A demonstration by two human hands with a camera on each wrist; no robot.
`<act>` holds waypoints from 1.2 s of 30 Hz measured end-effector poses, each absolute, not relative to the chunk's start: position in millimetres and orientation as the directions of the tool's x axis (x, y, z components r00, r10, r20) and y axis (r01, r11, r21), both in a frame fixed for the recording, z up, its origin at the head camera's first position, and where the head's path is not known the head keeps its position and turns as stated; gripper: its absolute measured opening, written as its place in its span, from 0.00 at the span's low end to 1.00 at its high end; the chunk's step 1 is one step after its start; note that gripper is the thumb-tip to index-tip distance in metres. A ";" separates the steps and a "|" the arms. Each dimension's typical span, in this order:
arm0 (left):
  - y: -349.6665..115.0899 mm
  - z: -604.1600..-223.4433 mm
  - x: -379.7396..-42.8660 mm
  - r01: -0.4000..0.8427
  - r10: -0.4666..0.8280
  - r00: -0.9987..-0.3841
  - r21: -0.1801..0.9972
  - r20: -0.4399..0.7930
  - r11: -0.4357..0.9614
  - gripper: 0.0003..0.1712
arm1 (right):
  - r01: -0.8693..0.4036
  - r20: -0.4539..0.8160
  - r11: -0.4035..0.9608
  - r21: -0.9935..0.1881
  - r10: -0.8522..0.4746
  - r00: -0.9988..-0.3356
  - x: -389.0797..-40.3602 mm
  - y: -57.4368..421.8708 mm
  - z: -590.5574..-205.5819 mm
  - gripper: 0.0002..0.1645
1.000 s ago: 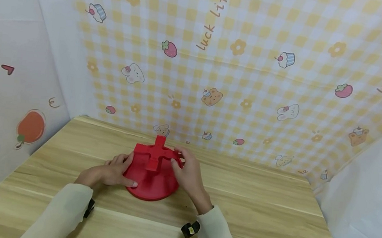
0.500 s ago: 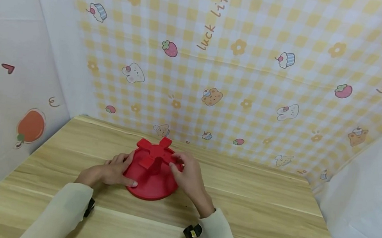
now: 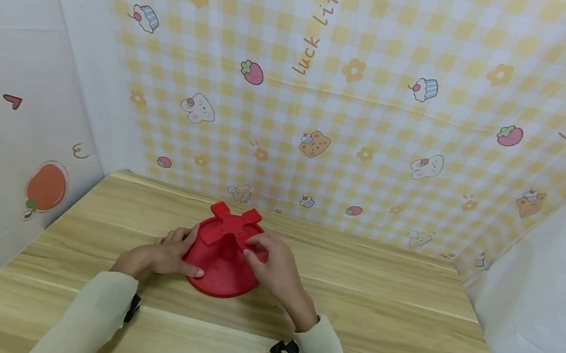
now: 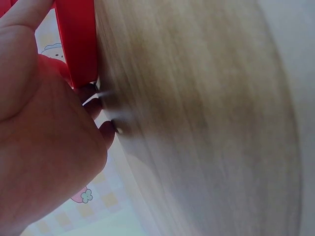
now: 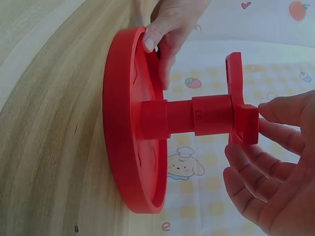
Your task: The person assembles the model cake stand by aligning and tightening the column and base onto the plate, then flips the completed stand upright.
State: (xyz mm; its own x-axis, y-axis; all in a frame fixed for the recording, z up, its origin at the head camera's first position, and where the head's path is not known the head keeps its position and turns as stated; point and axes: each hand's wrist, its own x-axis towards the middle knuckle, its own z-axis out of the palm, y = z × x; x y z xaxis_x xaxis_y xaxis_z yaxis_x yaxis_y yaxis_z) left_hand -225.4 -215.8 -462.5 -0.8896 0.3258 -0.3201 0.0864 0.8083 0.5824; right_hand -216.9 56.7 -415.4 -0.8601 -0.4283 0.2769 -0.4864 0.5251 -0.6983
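Note:
A red round base (image 3: 220, 287) with a raised rim lies on the wooden table. From its middle rises a short red post (image 5: 179, 116) marked "33", topped by a red four-armed cross handle (image 3: 232, 224). My left hand (image 3: 169, 257) grips the base's left side, thumb over the rim and fingers along the outside. At the handle's right side, my right hand (image 3: 278, 266) has its thumb and fingers around one arm (image 5: 251, 125) of the cross. The remaining right fingers curve loosely below it in the right wrist view.
The wooden table (image 3: 394, 305) extends around the base on every side. Behind it hangs a yellow checked cloth (image 3: 353, 109) printed with cartoons, and white cloth (image 3: 552, 300) closes in the sides. Black wrist cameras (image 3: 284, 352) sit below the cream sleeves.
The cross handle has turned clockwise as seen from above. My right hand has moved slightly left and toward me with it, while my left hand and the base have stayed put.

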 end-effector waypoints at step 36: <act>-213.9 -457.7 -225.2 0.078 0.321 -0.885 0.573 -0.336 0.816 0.70 | -0.540 0.386 0.560 -0.628 -0.379 -0.841 -226.5 53.8 -407.1 0.20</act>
State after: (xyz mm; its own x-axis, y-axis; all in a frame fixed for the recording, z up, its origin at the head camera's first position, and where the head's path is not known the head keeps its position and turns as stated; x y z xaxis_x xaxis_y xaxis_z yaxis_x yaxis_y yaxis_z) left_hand -225.2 -213.9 -457.7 -0.8855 0.3210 -0.3360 0.0782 0.8156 0.5733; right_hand -226.5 53.8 -407.1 -0.8411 -0.3787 0.3861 -0.5404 0.5605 -0.6276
